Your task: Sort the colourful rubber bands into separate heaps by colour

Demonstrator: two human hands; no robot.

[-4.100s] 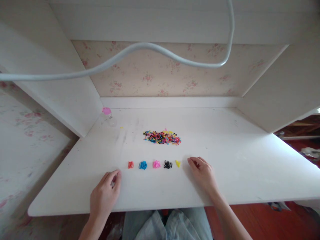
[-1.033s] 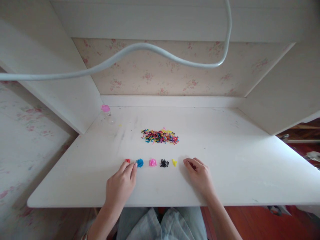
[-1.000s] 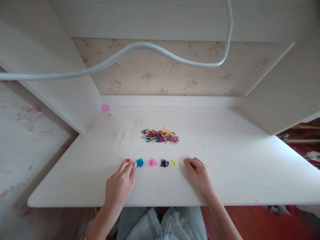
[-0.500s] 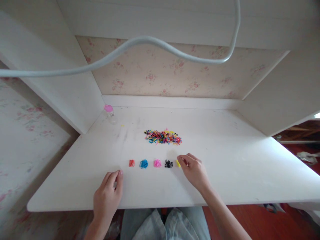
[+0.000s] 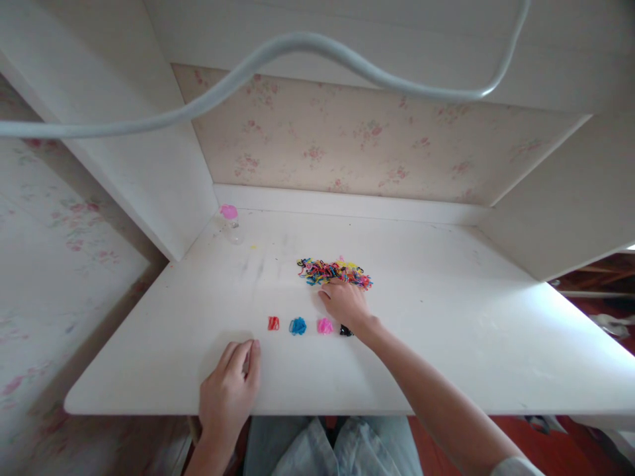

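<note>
Small loom rubber bands lie in a mixed multicoloured pile point(image 5: 327, 269) on the white table. My right hand point(image 5: 345, 304) reaches to the near edge of that pile, its fingertips touching the bands and its thumb a little apart; I see no band held. Nearer me, bands sit in a row of small single-colour heaps: red bands point(image 5: 273, 323), blue bands point(image 5: 297, 326), pink bands point(image 5: 325, 326) and black bands point(image 5: 346, 330), the last partly covered by my right wrist. The yellow heap is hidden under my right forearm. My left hand point(image 5: 231, 377) rests left of the row, thumb and fingertips together, nothing visible in them.
A small clear container with a pink lid point(image 5: 230, 221) stands at the back left corner. One yellow band point(image 5: 253, 246) lies apart near it. White side panels point(image 5: 546, 218) and a back wall bound the table point(image 5: 461, 344). A pale cable point(image 5: 307, 41) crosses the upper view.
My right hand has moved from the yellow heap up and left to the mixed pile. My left hand stays in place on the table; the whole view has shifted slightly.
</note>
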